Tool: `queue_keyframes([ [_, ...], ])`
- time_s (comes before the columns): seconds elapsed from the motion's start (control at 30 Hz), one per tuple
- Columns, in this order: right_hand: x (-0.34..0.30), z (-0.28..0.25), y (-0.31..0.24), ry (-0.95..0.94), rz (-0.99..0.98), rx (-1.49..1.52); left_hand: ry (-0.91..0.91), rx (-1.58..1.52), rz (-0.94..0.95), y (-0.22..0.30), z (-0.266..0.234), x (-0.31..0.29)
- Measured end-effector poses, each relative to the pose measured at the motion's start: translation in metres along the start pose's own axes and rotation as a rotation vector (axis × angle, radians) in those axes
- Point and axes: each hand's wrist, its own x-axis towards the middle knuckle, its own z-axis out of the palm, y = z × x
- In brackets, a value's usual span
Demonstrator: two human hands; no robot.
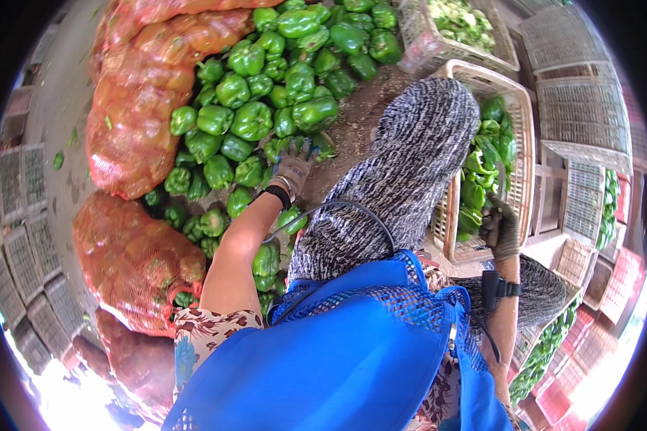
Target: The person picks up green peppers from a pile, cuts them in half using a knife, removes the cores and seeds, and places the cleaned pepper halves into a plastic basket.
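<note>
My left hand [295, 169], in a grey glove, lies with its fingers spread on a heap of green bell peppers [253, 121] on the floor. No pepper is gripped in it. My right hand [500, 227], in a dark glove, is at the near end of a pale plastic crate [526, 154] to the right of my knee. Its fingers are curled inside the crate's edge, and whatever they hold is hidden. Green peppers [476, 183] partly fill this crate, several of them beside the right hand.
Orange mesh sacks [138, 258] of peppers line the left of the heap. Another crate [507, 50] with pale green pieces stands beyond the pepper crate. Stacked crates [582, 108] stand at the far right, more [21, 179] along the left edge. A cable [359, 204] crosses my leg.
</note>
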Motion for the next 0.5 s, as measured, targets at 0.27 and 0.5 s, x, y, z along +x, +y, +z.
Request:
queue_keyframes([
  [0.27, -0.019, 0.014, 0.036, 0.07, 0.039, 0.082, -0.195, 0.185, 0.129, -0.013, -0.031, 0.044],
  [0.5, -0.036, 0.001, 0.036, 0.045, -0.046, 0.118, -0.167, -0.094, -0.144, -0.041, -0.064, 0.039],
])
